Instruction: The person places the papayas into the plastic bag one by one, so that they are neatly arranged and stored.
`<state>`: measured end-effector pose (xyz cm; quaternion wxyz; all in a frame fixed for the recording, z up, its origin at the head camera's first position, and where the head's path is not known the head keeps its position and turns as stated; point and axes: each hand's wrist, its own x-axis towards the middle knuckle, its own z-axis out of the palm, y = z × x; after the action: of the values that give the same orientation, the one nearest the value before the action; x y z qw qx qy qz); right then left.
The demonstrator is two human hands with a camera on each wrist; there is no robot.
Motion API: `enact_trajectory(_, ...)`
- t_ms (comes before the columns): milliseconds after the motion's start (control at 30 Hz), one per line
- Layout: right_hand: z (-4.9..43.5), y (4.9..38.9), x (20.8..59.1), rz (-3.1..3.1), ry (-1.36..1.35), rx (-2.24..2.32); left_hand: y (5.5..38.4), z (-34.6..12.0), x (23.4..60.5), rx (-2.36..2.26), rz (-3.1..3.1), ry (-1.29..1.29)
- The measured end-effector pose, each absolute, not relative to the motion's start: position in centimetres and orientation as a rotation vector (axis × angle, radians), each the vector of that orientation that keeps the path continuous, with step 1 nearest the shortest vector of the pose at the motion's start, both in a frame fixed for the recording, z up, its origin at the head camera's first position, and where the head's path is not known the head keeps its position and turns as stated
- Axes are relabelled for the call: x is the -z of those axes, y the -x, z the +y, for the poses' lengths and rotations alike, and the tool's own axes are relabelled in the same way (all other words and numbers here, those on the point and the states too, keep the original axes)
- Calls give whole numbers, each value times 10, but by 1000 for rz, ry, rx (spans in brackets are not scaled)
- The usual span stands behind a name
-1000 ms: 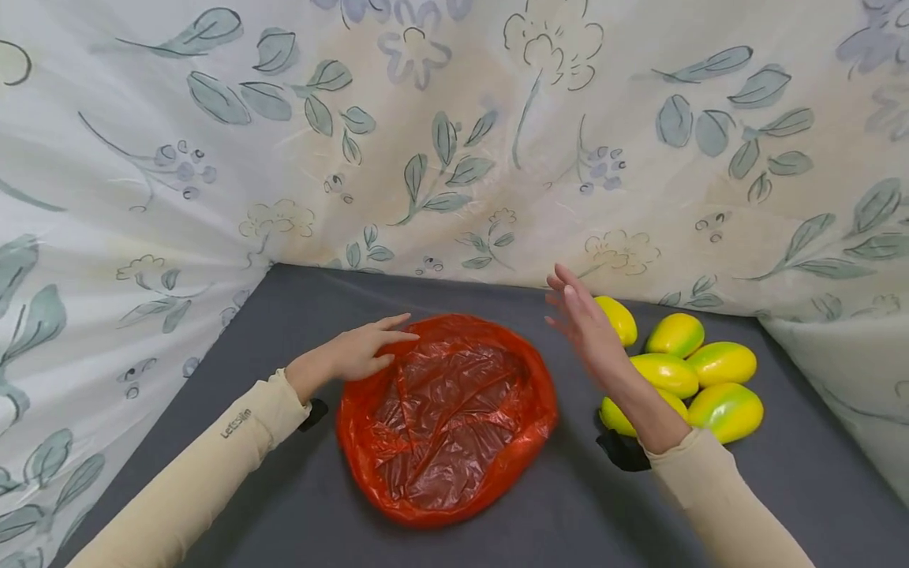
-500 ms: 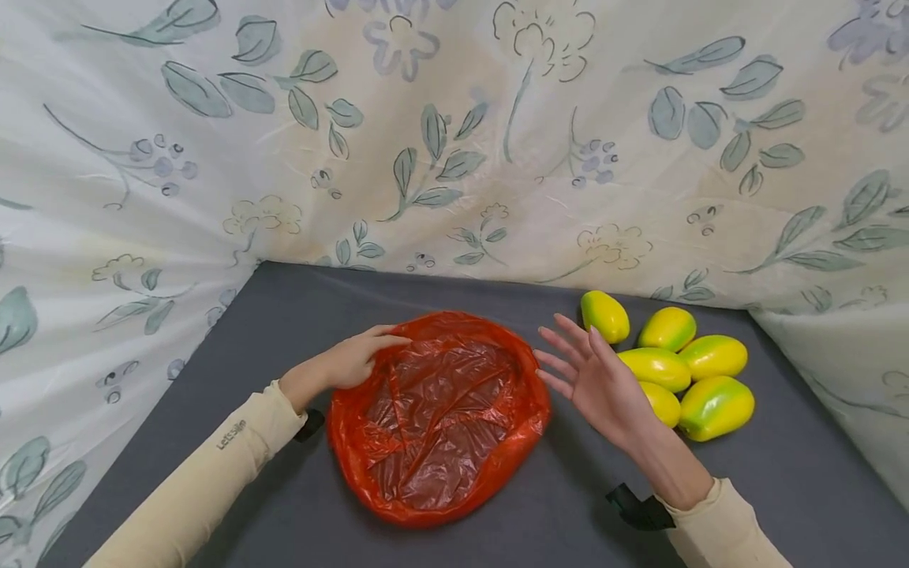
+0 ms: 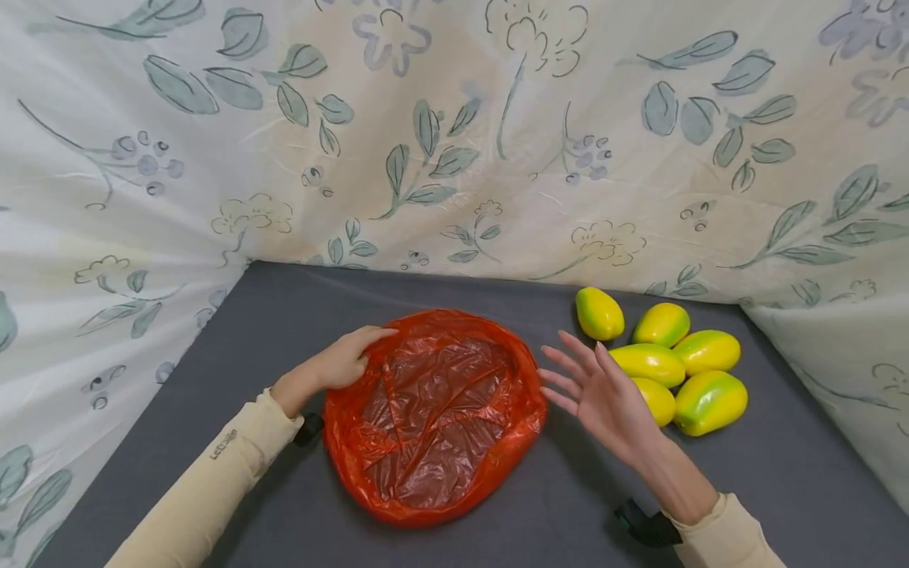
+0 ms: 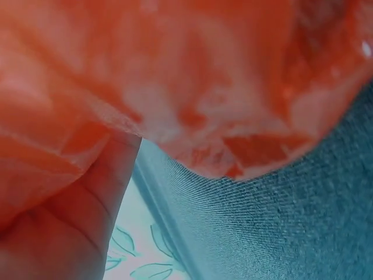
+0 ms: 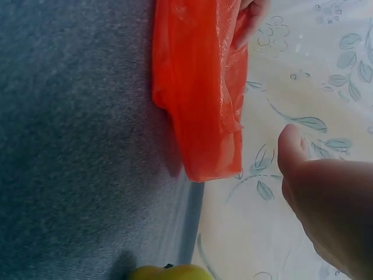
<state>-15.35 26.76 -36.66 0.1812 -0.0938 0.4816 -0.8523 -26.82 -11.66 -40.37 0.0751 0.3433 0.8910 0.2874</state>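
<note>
A red plastic bag (image 3: 436, 418) stands on the dark cloth with its mouth spread into a wide round opening and its rim rolled outward. My left hand (image 3: 344, 359) grips the rim at the far left side, and the left wrist view has the red film (image 4: 186, 87) draped over part of that hand (image 4: 76, 216). My right hand (image 3: 614, 398) hovers by the bag's right edge, palm turned toward it, fingers spread and holding nothing. Just behind the right hand lie several yellow-green mangoes (image 3: 710, 402), one of them partly covered by it.
Dark grey cloth (image 3: 284, 481) covers the table. Floral fabric (image 3: 454, 142) hangs along the back and both sides. One mango (image 3: 600, 314) lies a little apart from the group, toward the back. A black wrist strap (image 3: 646, 525) sits below the right forearm.
My left hand has come down from above the bag and taken hold of its rim. The right hand has moved from over the mangoes toward the bag and turned its palm to it.
</note>
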Motion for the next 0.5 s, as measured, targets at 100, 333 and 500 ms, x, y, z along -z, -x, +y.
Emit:
enact_trajectory(100, 272, 151, 371, 1331, 258, 2423, 272, -116, 406, -911, 2681, -1006)
enact_trajectory(333, 278, 145, 378, 1246, 263, 2435, 281, -120, 411, -1020, 2697, -845)
enact_trajectory(500, 281, 144, 380, 1295, 236, 2433, 284, -127, 408, -1081, 2610, -760)
